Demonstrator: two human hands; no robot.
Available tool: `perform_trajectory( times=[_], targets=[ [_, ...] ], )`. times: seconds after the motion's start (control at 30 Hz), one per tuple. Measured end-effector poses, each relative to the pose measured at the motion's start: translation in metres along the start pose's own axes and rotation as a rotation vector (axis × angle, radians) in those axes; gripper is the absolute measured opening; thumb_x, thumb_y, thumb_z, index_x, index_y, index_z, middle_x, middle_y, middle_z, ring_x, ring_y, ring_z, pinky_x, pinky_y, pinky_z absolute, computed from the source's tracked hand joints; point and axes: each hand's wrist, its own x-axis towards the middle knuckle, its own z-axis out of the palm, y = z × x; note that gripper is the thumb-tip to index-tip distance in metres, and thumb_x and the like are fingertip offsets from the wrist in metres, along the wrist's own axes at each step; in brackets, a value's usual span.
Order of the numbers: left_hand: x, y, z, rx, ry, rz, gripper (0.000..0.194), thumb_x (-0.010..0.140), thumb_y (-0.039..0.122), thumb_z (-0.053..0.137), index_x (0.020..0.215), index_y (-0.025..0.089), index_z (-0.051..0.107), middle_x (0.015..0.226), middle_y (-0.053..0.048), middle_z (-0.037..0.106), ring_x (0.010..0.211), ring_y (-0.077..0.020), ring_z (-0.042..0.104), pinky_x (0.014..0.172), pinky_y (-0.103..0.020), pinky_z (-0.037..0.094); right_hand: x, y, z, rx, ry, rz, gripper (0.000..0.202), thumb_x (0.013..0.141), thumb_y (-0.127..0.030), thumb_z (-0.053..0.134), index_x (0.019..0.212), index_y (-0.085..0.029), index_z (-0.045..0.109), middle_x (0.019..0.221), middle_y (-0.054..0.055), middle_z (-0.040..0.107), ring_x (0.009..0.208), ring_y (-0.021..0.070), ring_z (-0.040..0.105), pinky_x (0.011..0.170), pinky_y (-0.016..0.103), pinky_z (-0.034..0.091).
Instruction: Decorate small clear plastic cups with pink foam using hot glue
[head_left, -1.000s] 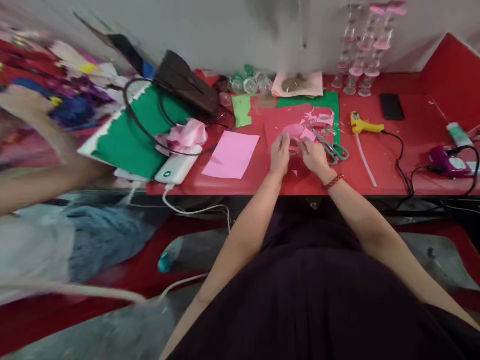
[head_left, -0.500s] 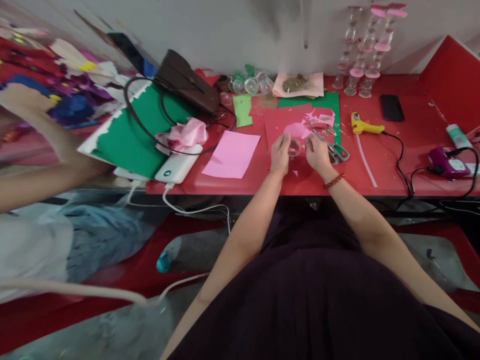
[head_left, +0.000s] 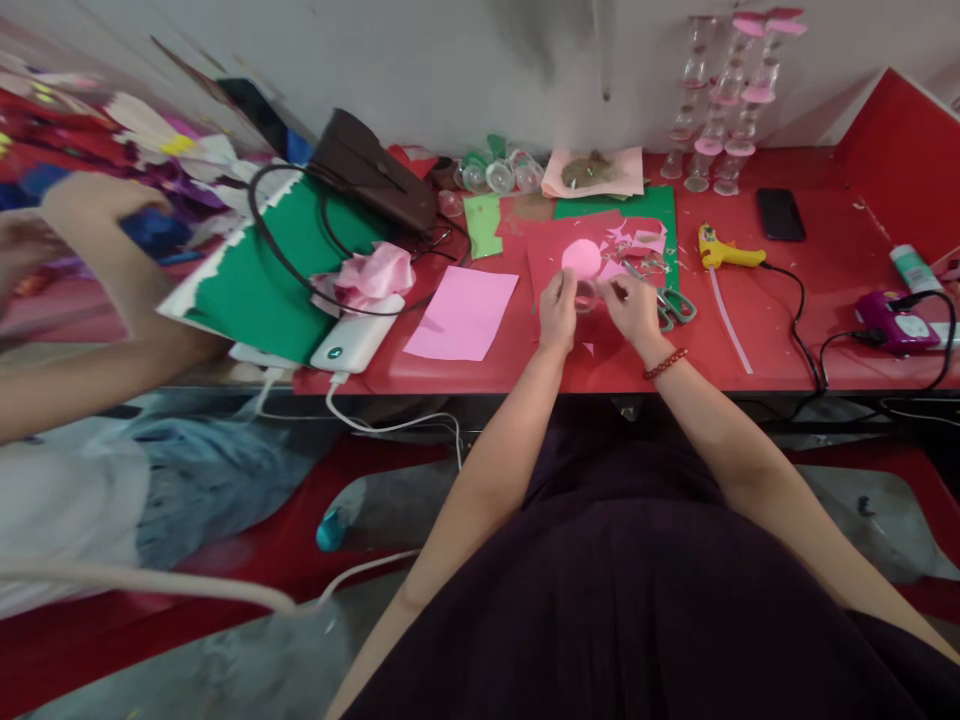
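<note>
1. Red table [head_left: 495,375]: work surface; its near edge runs in front of the person.
2. White power bank [head_left: 360,340]: near left, cable plugged into its near end; pink crumpled ribbon [head_left: 371,275] at its far end.
3. Pink sheet [head_left: 461,313]: flat, left of the hands.
4. Left hand [head_left: 559,312]: fingers grasping the clear cup at its left side.
5. Clear cup [head_left: 585,295]: small, round, between the two hands, near the middle of the table.
6. Right hand [head_left: 631,308]: fingers bent together, just right of the cup; cannot tell whether they pinch anything. Red bead bracelet [head_left: 666,363] on the wrist.
7. Scissors [head_left: 676,305]: grey-green handles, just right of the right hand.
8. Pink disc [head_left: 582,258]: just beyond the left fingertips; contact with them cannot be told.
9. Glue gun [head_left: 739,257]: yellow, right of the scissors; pale stick extending nearward.
10. Pink scraps [head_left: 649,240]: scattered beyond the right hand.
11. Black phone [head_left: 781,214]: far right, lying flat.
12. Clear cups [head_left: 500,177]: cluster, far side, left of centre.
13. Cup stacks [head_left: 726,92]: upright, far right, with pink layers.
</note>
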Motion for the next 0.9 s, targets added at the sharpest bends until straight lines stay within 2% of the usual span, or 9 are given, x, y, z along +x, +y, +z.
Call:
perform_trajectory(
  times=[0.13,0.2,0.33,0.47,0.57,0.63,0.73,0.83,0.9],
  targets=[
    [-0.006,0.010,0.002,0.092,-0.052,0.025,0.061,0.095,0.081,0.051,0.083,0.023,0.063,0.078,-0.003,0.067,0.075,-0.0161,0.066,0.069,-0.028,0.056,-0.003,-0.005,0.003,-0.008,-0.041,0.012,0.017,0.085,-0.032,0.076,0.081,-0.021,0.063,0.078,0.003,0.072,0.067,0.0165,0.061,0.070,0.031,0.048],
    [-0.005,0.011,0.002,0.129,-0.049,0.083,0.063,0.093,0.083,0.052,0.078,0.023,0.060,0.076,-0.003,0.064,0.077,-0.0170,0.064,0.075,-0.031,0.055,-0.003,-0.005,0.003,-0.032,-0.026,0.035,0.013,0.087,-0.028,0.072,0.081,-0.021,0.064,0.076,0.003,0.071,0.068,0.0171,0.061,0.071,0.031,0.048],
    [-0.001,0.012,0.001,0.121,0.036,0.189,0.064,0.088,0.085,0.058,0.075,0.023,0.056,0.080,-0.002,0.060,0.084,-0.0178,0.062,0.085,-0.032,0.054,-0.003,-0.004,0.002,-0.047,-0.007,0.034,0.012,0.092,-0.028,0.066,0.082,-0.022,0.064,0.071,0.001,0.068,0.066,0.0166,0.059,0.069,0.030,0.047],
    [0.002,0.009,-0.002,0.018,0.134,0.126,0.061,0.089,0.082,0.061,0.075,0.023,0.055,0.076,0.000,0.057,0.080,-0.0163,0.061,0.081,-0.030,0.055,-0.004,-0.004,0.000,-0.037,0.014,0.045,0.022,0.093,-0.031,0.069,0.076,-0.023,0.057,0.067,-0.001,0.062,0.062,0.0150,0.053,0.065,0.029,0.044],
    [0.008,0.002,-0.007,0.019,0.235,0.107,0.051,0.094,0.074,0.061,0.085,0.024,0.064,0.079,-0.001,0.061,0.080,-0.0158,0.064,0.079,-0.029,0.056,-0.003,-0.002,0.000,-0.029,0.052,0.046,0.036,0.095,-0.040,0.068,0.070,-0.025,0.048,0.062,-0.003,0.055,0.060,0.0139,0.047,0.065,0.029,0.041],
    [0.015,-0.003,-0.014,0.047,0.281,0.100,0.044,0.096,0.068,0.061,0.098,0.024,0.069,0.083,-0.002,0.065,0.079,-0.0159,0.065,0.075,-0.028,0.055,-0.003,-0.001,0.000,-0.038,0.071,0.048,0.043,0.097,-0.045,0.067,0.067,-0.025,0.043,0.059,-0.004,0.049,0.059,0.0135,0.043,0.064,0.029,0.039],
    [0.029,-0.010,-0.032,0.088,0.282,0.058,0.043,0.094,0.061,0.067,0.113,0.024,0.070,0.090,-0.004,0.070,0.081,-0.0164,0.067,0.073,-0.027,0.055,-0.002,0.000,0.000,-0.032,0.093,0.063,0.044,0.097,-0.043,0.067,0.066,-0.025,0.041,0.060,-0.004,0.049,0.060,0.0135,0.044,0.067,0.030,0.039],
    [0.041,-0.015,-0.054,0.184,0.246,0.019,0.035,0.090,0.050,0.072,0.111,0.021,0.072,0.097,-0.006,0.075,0.093,-0.0193,0.071,0.085,-0.031,0.058,-0.003,-0.001,-0.002,-0.003,0.100,0.065,0.039,0.097,-0.039,0.065,0.068,-0.025,0.043,0.061,-0.004,0.051,0.061,0.0137,0.046,0.068,0.030,0.039],
    [0.047,-0.016,-0.066,0.302,0.246,-0.019,0.025,0.088,0.038,0.073,0.106,0.020,0.074,0.098,-0.008,0.076,0.099,-0.0230,0.073,0.096,-0.038,0.059,-0.003,-0.003,-0.004,0.003,0.092,0.060,0.036,0.097,-0.037,0.063,0.069,-0.026,0.042,0.061,-0.004,0.050,0.060,0.0135,0.045,0.067,0.030,0.038]
  ],
)
